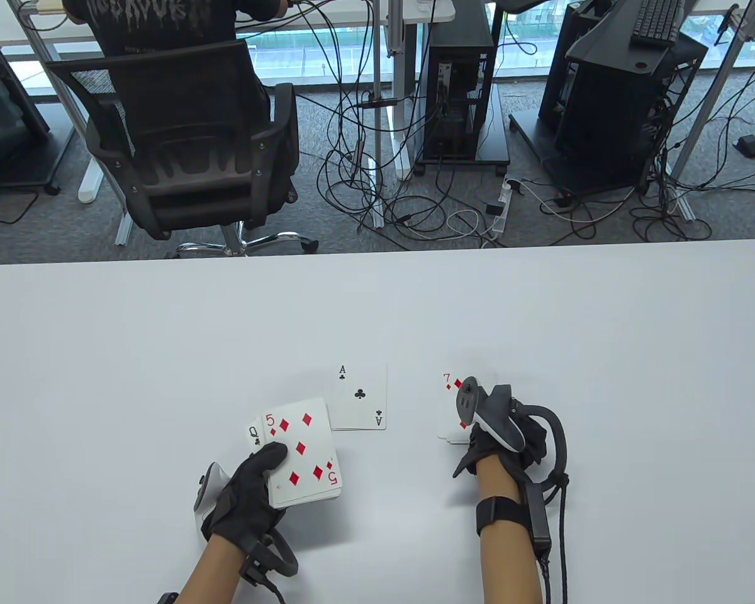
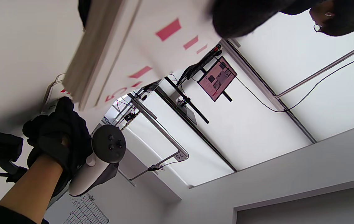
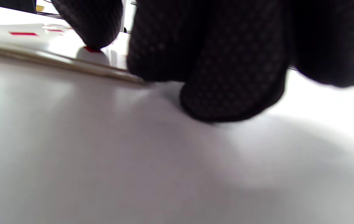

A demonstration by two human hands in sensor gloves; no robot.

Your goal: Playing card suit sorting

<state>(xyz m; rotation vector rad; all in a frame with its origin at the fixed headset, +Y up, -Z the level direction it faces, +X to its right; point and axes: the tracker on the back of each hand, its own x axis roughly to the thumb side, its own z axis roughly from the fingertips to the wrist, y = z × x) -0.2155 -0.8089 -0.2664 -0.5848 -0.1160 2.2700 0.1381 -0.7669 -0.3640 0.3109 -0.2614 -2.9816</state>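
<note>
Your left hand grips the deck face up, thumb laid across the near corner, and that hold makes sense: the five of diamonds on top reads at a glance, and a queen of clubs peeks out from under its left edge, so you can already see what follows. In the left wrist view the deck's stacked edges show thick, so I'd judge plenty is left to sort.

On the white table, two piles are going. The ace of clubs lies flat just beyond the deck, topping the club pile; a few card edges show beneath it. Well to its right sits the diamond pile, seven of diamonds on top, only its corner index visible past your tracker.

Your right hand is down on that diamond pile. In the right wrist view one fingertip presses on the card's face, right on a red pip, while the other fingers touch the table beside the pile's edge. It's not gripping anything that I can see; it looks like a squaring-up press, to hold the pile tidy.

The piles stand apart so the suits can't mix. The five looks bound for the right-hand pile too.
</note>
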